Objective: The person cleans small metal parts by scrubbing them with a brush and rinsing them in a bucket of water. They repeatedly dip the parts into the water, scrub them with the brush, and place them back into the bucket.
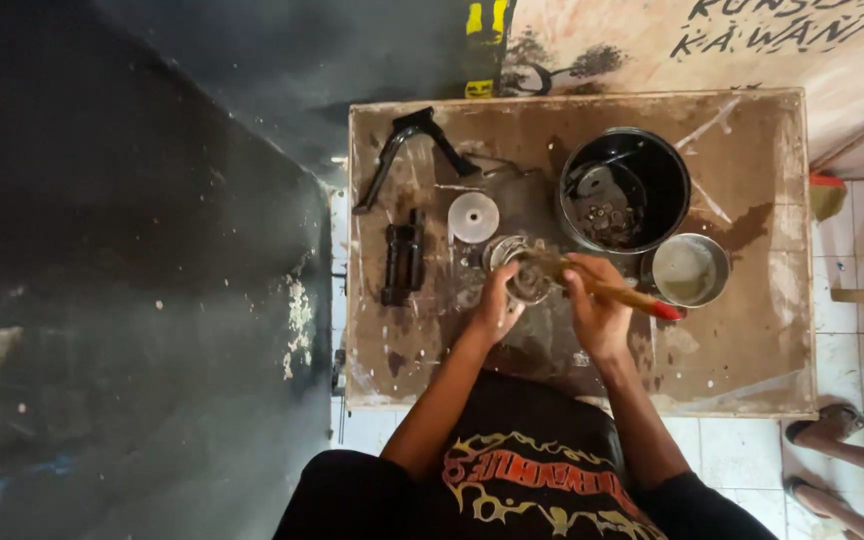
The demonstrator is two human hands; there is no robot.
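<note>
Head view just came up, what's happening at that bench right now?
A person stands at a grimy table and steadies a small round metal part with the left hand. The right hand works a red-handled brush against that part. A black bucket with bits inside and a small metal bowl sit just beyond, and a round disc and dark metal parts lie to the left. Another person's feet show at the right edge.
</note>
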